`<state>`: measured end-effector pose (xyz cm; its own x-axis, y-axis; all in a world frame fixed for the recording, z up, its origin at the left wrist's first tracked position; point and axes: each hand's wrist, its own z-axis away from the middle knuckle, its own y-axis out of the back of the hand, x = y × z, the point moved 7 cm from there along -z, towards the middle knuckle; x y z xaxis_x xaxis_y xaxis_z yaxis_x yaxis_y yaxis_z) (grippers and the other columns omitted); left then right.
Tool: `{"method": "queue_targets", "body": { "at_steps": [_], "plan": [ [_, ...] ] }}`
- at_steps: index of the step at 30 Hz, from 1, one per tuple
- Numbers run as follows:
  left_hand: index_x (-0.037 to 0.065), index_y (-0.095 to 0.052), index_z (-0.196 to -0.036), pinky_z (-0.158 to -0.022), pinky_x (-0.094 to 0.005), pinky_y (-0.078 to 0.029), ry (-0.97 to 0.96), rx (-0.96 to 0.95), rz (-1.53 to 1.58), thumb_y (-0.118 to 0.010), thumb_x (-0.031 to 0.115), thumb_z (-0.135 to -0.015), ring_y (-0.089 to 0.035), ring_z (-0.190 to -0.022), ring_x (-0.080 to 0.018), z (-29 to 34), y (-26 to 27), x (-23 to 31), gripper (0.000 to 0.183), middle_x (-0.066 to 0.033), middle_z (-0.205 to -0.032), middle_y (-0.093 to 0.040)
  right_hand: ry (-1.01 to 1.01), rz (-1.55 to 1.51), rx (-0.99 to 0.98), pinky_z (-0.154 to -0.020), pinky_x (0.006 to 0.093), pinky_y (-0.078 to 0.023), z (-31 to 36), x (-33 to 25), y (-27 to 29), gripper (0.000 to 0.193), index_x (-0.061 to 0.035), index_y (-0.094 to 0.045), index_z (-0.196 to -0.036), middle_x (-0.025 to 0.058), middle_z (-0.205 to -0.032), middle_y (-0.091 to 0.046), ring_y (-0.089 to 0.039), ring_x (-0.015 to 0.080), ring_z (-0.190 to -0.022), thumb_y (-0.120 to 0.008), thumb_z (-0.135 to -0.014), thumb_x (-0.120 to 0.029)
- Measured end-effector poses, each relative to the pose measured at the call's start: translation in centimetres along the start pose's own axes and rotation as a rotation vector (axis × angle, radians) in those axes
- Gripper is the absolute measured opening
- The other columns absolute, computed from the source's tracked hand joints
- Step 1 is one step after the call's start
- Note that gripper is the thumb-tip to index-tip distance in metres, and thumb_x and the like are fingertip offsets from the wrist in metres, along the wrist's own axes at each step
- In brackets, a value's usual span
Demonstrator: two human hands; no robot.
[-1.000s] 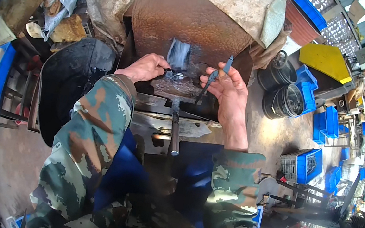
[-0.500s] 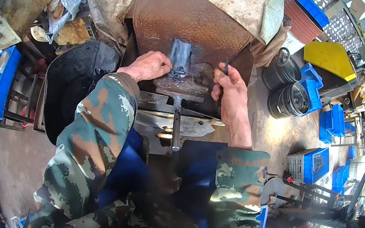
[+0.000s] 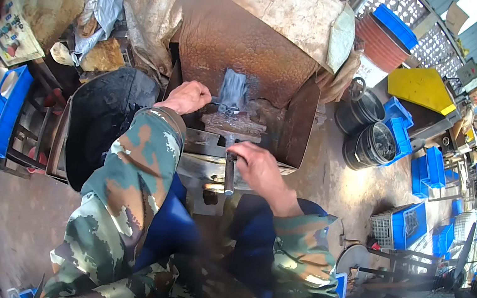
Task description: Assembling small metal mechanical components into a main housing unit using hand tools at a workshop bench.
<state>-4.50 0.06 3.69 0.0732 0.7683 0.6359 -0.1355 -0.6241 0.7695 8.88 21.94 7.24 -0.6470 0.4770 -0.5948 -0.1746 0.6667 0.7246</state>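
Observation:
My left hand (image 3: 187, 97) is closed in a pinch at the left of the grinding spot. A thin dark metal piece (image 3: 216, 104) runs from its fingertips toward a blurred grey-white streak (image 3: 234, 89). Just below that streak is a worn, rusty rest block (image 3: 233, 125). A round metal rod (image 3: 230, 176) points from the block toward my body. My right hand (image 3: 259, 168) is curled around the upper part of this rod, thumb and fingers together. Its palm side is hidden, so anything else inside it cannot be seen.
Rusty sheet metal (image 3: 302, 122) walls in the work spot, under a draped sack (image 3: 276, 9). A black tub (image 3: 105, 125) stands at the left. Black buckets (image 3: 373, 144) and blue crates (image 3: 407, 223) stand at the right. A yellow panel (image 3: 421, 90) lies farther back.
My right hand has come down and left from beside the streak to the rod. The dark bar it held upright no longer shows there. My left hand has shifted slightly left and down.

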Motion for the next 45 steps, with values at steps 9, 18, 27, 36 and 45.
{"method": "queue_targets", "body": {
  "at_steps": [9, 18, 27, 36, 45],
  "plan": [
    [0.004, -0.073, -0.106, -0.087, -0.0421, -0.052, 0.092, 0.075, 0.017, -0.061, 0.031, -0.089, -0.070, -0.093, -0.0354, -0.3, 0.1, -1.3, 0.034, -0.0177, -0.090, -0.073, -0.001, 0.129, -0.234, -0.081, 0.0447, -0.057, 1.6, -1.4, -2.0, 0.045, -0.0121, -0.060, -0.119, 0.0013, -0.136, -0.057, -0.067, 0.0320, -0.102, -0.061, -0.078, 0.005],
    [0.010, -0.074, -0.107, -0.092, -0.0456, -0.051, -0.029, 0.380, 0.151, -0.062, 0.035, -0.090, -0.066, -0.106, -0.0381, -1.4, 2.2, 0.1, 0.033, -0.0185, -0.110, -0.071, 0.089, -0.036, 0.139, -0.087, 0.0404, -0.054, -2.2, -0.9, 1.4, 0.036, -0.0038, -0.063, -0.118, 0.0162, -0.115, -0.066, -0.065, 0.0357, -0.108, -0.068, -0.082, 0.002],
    [0.007, -0.074, -0.103, -0.092, -0.0481, -0.048, -0.199, 0.646, 0.355, -0.054, 0.035, -0.098, -0.062, -0.105, -0.0412, -0.1, 3.7, 2.2, 0.035, -0.0212, -0.106, -0.066, -0.443, -0.421, 0.448, -0.047, 0.0263, -0.055, -11.2, 3.0, 2.4, 0.020, -0.0026, -0.062, -0.113, 0.0052, -0.102, -0.066, -0.062, 0.0114, -0.067, -0.067, -0.095, -0.011],
    [0.001, -0.074, -0.098, -0.096, -0.0405, -0.047, -0.139, 0.577, 0.423, -0.049, 0.035, -0.101, -0.063, -0.108, -0.0351, -0.1, 3.4, 2.5, 0.043, -0.0191, -0.108, -0.068, -0.551, -0.337, 0.486, -0.042, 0.0280, -0.051, -17.5, 8.0, 3.7, 0.024, -0.0032, -0.059, -0.117, 0.0057, -0.093, -0.061, -0.058, 0.0133, -0.055, -0.064, -0.097, -0.016],
    [0.000, -0.074, -0.101, -0.095, -0.0384, -0.047, -0.168, 0.541, 0.446, -0.047, 0.039, -0.103, -0.063, -0.104, -0.0310, -0.5, 3.3, 2.7, 0.047, -0.0169, -0.110, -0.068, -0.503, -0.309, 0.534, -0.042, 0.0342, -0.048, -18.2, 8.5, 3.9, 0.019, -0.0023, -0.054, -0.100, 0.0089, -0.076, -0.062, -0.059, 0.0173, -0.047, -0.065, -0.097, -0.017]
  ]
}}
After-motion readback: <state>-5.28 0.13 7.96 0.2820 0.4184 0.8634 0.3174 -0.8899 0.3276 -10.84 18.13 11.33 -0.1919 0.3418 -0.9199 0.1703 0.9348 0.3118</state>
